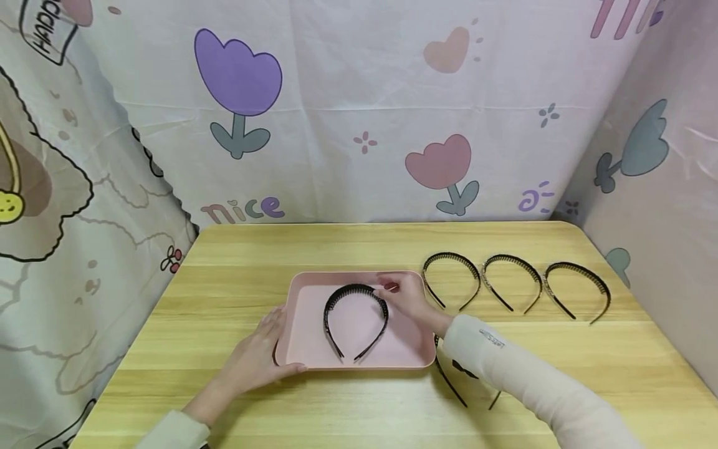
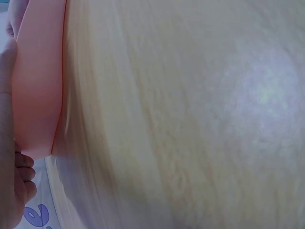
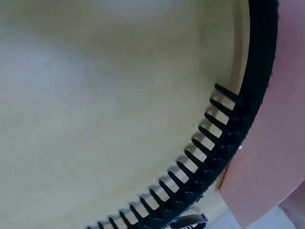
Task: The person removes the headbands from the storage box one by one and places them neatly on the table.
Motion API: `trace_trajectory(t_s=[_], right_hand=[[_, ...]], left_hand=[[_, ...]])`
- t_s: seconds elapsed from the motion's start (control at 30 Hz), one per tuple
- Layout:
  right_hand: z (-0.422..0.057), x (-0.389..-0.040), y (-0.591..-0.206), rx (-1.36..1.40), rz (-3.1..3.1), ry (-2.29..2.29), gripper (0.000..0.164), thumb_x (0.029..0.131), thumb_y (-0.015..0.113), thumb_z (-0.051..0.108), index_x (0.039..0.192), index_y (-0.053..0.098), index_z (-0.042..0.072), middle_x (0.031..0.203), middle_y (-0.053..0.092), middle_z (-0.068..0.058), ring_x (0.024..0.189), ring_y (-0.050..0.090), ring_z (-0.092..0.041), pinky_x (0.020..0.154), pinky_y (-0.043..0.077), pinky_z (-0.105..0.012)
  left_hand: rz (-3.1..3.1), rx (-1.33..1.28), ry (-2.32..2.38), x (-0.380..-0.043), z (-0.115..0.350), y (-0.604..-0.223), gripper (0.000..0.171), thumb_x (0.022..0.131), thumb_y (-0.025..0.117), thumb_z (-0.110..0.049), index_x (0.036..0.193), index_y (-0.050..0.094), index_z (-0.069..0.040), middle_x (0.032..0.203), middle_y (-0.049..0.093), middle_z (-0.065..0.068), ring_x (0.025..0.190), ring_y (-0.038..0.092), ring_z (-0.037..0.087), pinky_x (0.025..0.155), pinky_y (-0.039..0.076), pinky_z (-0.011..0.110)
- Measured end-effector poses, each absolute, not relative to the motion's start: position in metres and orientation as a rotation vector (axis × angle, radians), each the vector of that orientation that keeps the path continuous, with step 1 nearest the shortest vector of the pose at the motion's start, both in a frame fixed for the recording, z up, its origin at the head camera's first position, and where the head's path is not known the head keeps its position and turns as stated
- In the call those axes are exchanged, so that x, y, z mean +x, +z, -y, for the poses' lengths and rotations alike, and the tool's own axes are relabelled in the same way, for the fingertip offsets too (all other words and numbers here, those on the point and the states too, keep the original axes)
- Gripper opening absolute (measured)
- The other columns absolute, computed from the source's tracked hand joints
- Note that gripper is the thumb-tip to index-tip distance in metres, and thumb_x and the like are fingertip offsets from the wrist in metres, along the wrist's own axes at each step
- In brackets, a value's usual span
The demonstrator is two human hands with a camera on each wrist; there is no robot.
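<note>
A shallow pink tray [image 1: 314,355] lies on the table, and my left hand [image 1: 260,349] grips its left end, thumb along the near side. In the left wrist view, the tray's outer wall [image 2: 38,86] shows beside the fingers. Inside the tray lies a black toothed headband [image 1: 356,288]; its ends look doubled, so more than one may be stacked. My right hand [image 1: 409,296] is over the tray's right part, a fingertip touching the headband's upper right, thumb and forefinger apart. Under the right forearm lies another headband [image 1: 451,383], partly hidden; the right wrist view shows a toothed headband [image 3: 224,143] close up.
Three more black headbands stand out in a row at the right: one near the tray [image 1: 449,254], a middle headband [image 1: 513,257] and a far-right headband [image 1: 580,268]. The wooden table [image 1: 224,262] meets a printed cloth [image 1: 336,168] behind and at both sides.
</note>
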State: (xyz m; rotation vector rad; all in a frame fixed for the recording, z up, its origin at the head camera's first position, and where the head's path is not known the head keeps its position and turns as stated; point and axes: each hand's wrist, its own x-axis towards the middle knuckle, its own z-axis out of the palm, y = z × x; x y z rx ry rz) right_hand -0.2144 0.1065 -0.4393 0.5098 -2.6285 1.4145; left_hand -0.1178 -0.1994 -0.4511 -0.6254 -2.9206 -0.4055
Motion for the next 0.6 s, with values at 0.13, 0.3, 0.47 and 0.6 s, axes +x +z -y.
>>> trace_trajectory(t_s=[0.13, 0.3, 0.47, 0.6], right_hand=[[-0.104, -0.219, -0.442, 0.509, 2.72, 1.318, 0.028, 0.074, 0.075, 0.007, 0.101, 0.071, 0.001, 0.097, 0.072, -0.013, 0.076, 0.07, -0.022, 0.065, 0.057, -0.018], [-0.101, -0.225, -0.447, 0.528, 2.799, 1.352, 0.029, 0.076, 0.073, 0.004, 0.104, 0.069, -0.002, 0.098, 0.071, -0.016, 0.081, 0.068, -0.022, 0.068, 0.056, -0.019], [-0.1, -0.229, -0.449, 0.528, 2.838, 1.389, 0.027, 0.076, 0.071, 0.001, 0.103, 0.068, -0.003, 0.096, 0.07, -0.017, 0.08, 0.067, -0.022, 0.067, 0.056, -0.02], [-0.098, -0.23, -0.449, 0.574, 2.853, 1.34, 0.026, 0.077, 0.07, 0.001, 0.102, 0.069, -0.005, 0.1, 0.07, -0.017, 0.08, 0.067, -0.022, 0.067, 0.056, -0.02]], left_hand=[[2.93, -0.618, -0.406, -0.118, 0.198, -0.451, 0.111, 0.067, 0.063, -0.07, 0.138, 0.034, 0.011, 0.145, 0.034, 0.026, 0.132, 0.036, 0.042, 0.104, 0.038, 0.051], [2.939, -0.617, -0.397, -0.118, 0.198, -0.451, 0.112, 0.067, 0.061, -0.072, 0.138, 0.033, 0.01, 0.145, 0.034, 0.026, 0.131, 0.036, 0.043, 0.104, 0.038, 0.051], [2.929, -0.621, -0.398, -0.118, 0.198, -0.451, 0.111, 0.067, 0.062, -0.071, 0.137, 0.035, 0.011, 0.145, 0.033, 0.026, 0.131, 0.036, 0.043, 0.104, 0.039, 0.052], [2.932, -0.619, -0.401, -0.117, 0.199, -0.452, 0.111, 0.067, 0.063, -0.07, 0.137, 0.035, 0.011, 0.146, 0.033, 0.025, 0.132, 0.034, 0.042, 0.105, 0.038, 0.051]])
